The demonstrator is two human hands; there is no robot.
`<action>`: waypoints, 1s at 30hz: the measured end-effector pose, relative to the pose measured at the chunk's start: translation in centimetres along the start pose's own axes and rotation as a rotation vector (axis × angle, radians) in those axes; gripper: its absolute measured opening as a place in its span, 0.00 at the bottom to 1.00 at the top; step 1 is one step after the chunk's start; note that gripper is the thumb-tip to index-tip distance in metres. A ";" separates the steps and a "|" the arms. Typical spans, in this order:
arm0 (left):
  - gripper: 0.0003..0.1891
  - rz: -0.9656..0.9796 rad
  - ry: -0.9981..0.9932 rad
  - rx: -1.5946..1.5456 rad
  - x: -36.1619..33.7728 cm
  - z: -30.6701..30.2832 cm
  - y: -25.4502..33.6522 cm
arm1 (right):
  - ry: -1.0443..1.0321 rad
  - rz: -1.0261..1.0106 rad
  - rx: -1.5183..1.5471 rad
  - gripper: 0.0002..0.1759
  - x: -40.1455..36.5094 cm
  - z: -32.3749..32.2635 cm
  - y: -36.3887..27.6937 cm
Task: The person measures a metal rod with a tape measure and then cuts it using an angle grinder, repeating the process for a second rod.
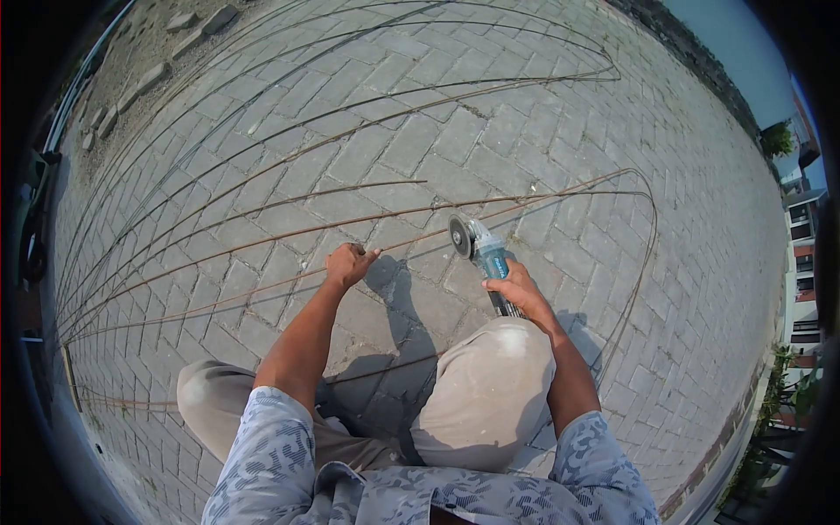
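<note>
My right hand (pixel 518 287) is wrapped round the body of a blue-green angle grinder (pixel 493 259). The grinder's round disc (pixel 460 236) points up and to the left, close to a long rusty rod (pixel 411 210). My left hand (pixel 350 264) is closed on a thinner rod (pixel 289 281) that runs below the first one, with the thumb pointing right. Both rods curve round in a loop at the right. A shorter rod (pixel 350 188) ends in a free tip above them.
More thin rods (pixel 350 107) sweep across the grey paving (pixel 700 254) and gather at the far left. My bent knee (pixel 499 350) is just below the grinder. Stone blocks (pixel 150 77) lie at the upper left. Houses (pixel 803 262) stand at the right edge.
</note>
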State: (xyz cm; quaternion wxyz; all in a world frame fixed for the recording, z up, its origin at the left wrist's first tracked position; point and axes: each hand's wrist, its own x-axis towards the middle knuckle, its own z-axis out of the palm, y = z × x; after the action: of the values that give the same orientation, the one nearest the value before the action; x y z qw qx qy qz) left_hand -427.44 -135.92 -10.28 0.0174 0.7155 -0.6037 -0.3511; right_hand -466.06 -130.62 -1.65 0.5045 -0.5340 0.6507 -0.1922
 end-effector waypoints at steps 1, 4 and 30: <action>0.30 0.004 0.004 0.004 0.0 0.1 -0.1 | -0.003 -0.006 0.009 0.19 0.0 0.0 0.1; 0.29 0.026 0.022 0.004 0.1 0.2 -0.2 | -0.017 -0.019 0.028 0.19 0.1 0.0 0.3; 0.28 0.198 -0.024 -0.048 -0.2 0.5 4.4 | -0.007 0.116 0.004 0.19 0.2 -0.4 -0.8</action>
State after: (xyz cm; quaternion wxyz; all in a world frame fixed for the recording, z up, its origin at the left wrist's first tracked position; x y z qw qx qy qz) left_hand -431.43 -136.68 -8.61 0.0619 0.6474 -0.6632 -0.3703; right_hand -466.00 -131.23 -0.94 0.5179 -0.4951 0.6785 -0.1620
